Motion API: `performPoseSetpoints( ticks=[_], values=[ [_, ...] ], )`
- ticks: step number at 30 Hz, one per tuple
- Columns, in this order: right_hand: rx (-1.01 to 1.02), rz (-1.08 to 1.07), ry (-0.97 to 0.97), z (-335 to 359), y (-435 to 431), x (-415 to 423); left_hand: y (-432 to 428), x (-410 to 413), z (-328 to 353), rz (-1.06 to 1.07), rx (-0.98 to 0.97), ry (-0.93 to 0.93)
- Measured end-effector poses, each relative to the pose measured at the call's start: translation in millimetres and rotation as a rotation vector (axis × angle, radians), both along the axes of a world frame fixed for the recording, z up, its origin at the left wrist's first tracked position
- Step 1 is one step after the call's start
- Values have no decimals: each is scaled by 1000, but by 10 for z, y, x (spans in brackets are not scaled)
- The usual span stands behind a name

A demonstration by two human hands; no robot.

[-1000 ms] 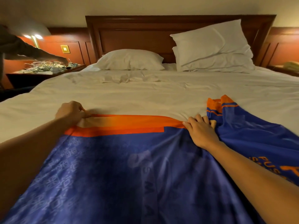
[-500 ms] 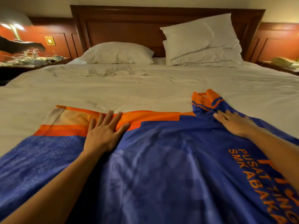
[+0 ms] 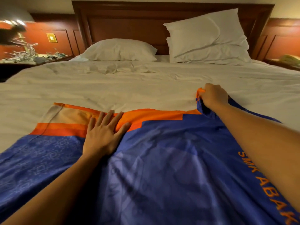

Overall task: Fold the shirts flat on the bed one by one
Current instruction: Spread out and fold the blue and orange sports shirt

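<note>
A blue-and-orange shirt (image 3: 162, 168) lies spread over the white-sheeted bed (image 3: 129, 88) at the end farthest from the wooden headboard (image 3: 129, 25), its orange band turned toward the headboard; the person's left hand (image 3: 103, 135) lies flat across that band, fingers straight and splayed, pressing the cloth and gripping nothing; the right hand (image 3: 213, 96), nearer the headboard and toward its right side, is curled tight around the bunched, orange-edged end of a sleeve; orange lettering runs along the shirt beside the right forearm; a flat pillow (image 3: 120, 49) and stacked pillows (image 3: 206, 38) rest against the headboard; left of the headboard, a bedside table (image 3: 32, 61) holds blurred, tangled cables.
</note>
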State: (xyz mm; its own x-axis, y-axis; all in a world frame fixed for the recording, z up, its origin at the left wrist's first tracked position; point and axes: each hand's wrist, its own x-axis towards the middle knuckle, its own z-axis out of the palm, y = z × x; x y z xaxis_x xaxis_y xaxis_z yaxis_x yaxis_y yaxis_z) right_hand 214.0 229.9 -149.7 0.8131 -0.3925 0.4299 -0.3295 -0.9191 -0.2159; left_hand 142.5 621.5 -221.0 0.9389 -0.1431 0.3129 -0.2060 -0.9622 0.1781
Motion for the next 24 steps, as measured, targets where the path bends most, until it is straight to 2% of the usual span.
performPoseSetpoints(
  ticks=[2,5,6,7,9,10,11,12,13,15,16,18,20,24],
  values=[
    [124,68,-67,37,143,51,3,0,-12,-1,2,-8],
    [371,376,253,-17,364,3,0,-15,-12,0,-6,-8],
    [405,454,308,-60,403,-47,-3,-18,-7,1,-6,-5],
    [427,507,255,-96,415,-102,-6,-23,-3,4,-1,-2],
    [370,429,-58,-158,367,-198,-10,-24,7,6,10,-4],
    [294,300,-204,-182,321,-239,-6,-34,7,7,10,-7],
    [238,175,-261,-193,258,-258,-4,-37,12,3,6,-10],
    [226,103,-201,-211,185,-263,-2,-39,13,0,2,-10],
    [253,78,-46,-243,121,-258,0,-42,10,-1,0,-6],
    [298,124,316,-298,-43,-220,-7,-32,13,-4,-6,1],
    [301,163,392,-290,-116,-191,-7,-32,12,-2,-7,2],
    [284,199,299,-230,-229,-113,-3,-22,7,4,-8,0],
    [200,140,152,-155,-303,-21,-2,-25,-3,6,-4,-6],
    [102,86,256,-95,-254,59,-5,-20,-3,7,-8,-19]
  ],
)
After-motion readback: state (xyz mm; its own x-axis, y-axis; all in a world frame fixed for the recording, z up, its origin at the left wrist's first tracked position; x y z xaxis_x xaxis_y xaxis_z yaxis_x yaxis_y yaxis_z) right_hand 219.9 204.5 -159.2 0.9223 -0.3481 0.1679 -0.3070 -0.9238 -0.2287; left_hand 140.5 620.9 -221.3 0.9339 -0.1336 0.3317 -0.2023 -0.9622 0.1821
